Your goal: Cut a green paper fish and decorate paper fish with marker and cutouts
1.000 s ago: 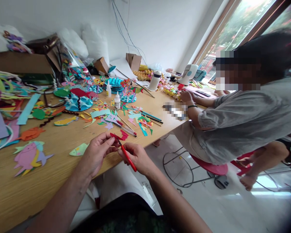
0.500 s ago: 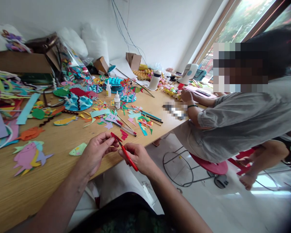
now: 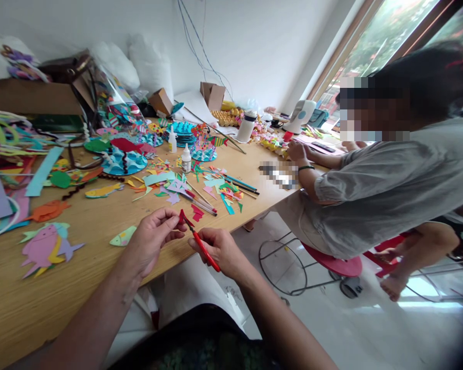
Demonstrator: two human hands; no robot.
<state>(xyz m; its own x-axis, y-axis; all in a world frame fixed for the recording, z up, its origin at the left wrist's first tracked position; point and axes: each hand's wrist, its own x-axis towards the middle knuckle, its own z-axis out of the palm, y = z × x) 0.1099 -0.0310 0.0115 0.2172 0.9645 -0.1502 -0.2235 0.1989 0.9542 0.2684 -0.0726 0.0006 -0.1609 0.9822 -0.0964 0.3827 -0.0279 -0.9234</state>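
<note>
Between the thumb and fingers of my left hand [image 3: 156,239] is a small red paper piece [image 3: 182,218]. My right hand [image 3: 219,249] grips red-handled scissors [image 3: 204,250], whose blades meet the red piece. Both hands are over the table's front edge. Left of them lie a pale green paper fish [image 3: 123,237] and a pink paper fish [image 3: 46,244] on top of yellow and blue ones. Just behind my hands are red scraps [image 3: 196,213] and pens [image 3: 200,203].
White glue bottles [image 3: 186,159] stand among colored paper scraps on the wooden table [image 3: 111,272]. Blue scalloped discs [image 3: 125,163] carry paper fish. At the right, a person in a grey shirt [image 3: 389,190] sits on a red stool [image 3: 339,259].
The red piece has turned slightly more upright in my left hand, at the scissor blades. My hands have barely moved. The person at the right has lowered and shifted their head a little.
</note>
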